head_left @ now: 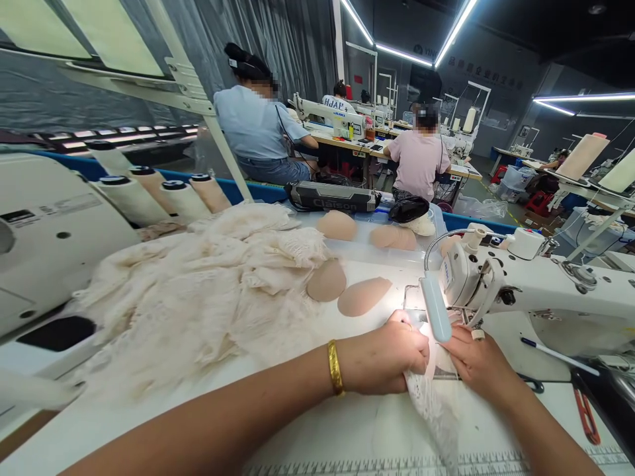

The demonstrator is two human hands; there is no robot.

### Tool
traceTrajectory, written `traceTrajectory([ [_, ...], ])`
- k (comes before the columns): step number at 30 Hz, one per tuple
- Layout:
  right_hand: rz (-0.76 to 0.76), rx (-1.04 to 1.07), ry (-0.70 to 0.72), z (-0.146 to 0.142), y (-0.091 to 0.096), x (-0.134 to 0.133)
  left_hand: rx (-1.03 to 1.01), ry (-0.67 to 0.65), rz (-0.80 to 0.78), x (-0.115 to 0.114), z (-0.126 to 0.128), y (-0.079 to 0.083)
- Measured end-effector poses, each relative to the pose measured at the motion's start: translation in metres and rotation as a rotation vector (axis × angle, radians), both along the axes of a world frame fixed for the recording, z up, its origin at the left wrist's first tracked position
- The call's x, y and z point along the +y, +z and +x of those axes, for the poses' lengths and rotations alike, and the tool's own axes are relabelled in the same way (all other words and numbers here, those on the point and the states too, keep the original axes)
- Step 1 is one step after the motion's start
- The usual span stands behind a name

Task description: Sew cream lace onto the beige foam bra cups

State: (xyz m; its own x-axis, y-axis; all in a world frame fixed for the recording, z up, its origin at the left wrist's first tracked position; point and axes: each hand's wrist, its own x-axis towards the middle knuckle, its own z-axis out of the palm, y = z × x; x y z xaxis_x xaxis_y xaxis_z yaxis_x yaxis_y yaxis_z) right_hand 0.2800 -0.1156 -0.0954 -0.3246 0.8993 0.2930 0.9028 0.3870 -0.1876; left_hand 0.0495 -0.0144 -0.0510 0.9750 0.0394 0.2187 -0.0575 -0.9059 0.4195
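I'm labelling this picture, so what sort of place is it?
Likely a garment workshop, judging by the long white sewing machine, rumpled cream lace fabric and pale cone-shaped thread spools.

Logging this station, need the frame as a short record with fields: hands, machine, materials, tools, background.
left hand: closed on white lace fabric
right hand: fingers close to the needle area; grip unclear
machine: white sewing machine, pale blue lamp beside its head
materials: heaped cream lace on the left; two tan pieces by its right edge
tools: blue-capped pen and red-handled tool, both right of the right hand
background: co-worker in light blue, co-worker in pink, both seated
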Motion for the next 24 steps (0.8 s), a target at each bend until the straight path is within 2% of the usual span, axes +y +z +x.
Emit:
traceTrajectory([
  [16, 0.079, -0.007, 0.017, 0.002, -0.003, -0.001, -0.026, 0.091, 0.21, 0.019, 0.003, -0.007],
  [20, 0.133, -0.01, 0.084, -0.002, 0.003, -0.003, -0.071, 0.079, 0.255, 0.022, 0.003, -0.009],
  [24, 0.11, -0.015, 0.209, -0.008, 0.01, -0.007, -0.125, 0.026, 0.374, 0.02, 0.002, -0.014],
])
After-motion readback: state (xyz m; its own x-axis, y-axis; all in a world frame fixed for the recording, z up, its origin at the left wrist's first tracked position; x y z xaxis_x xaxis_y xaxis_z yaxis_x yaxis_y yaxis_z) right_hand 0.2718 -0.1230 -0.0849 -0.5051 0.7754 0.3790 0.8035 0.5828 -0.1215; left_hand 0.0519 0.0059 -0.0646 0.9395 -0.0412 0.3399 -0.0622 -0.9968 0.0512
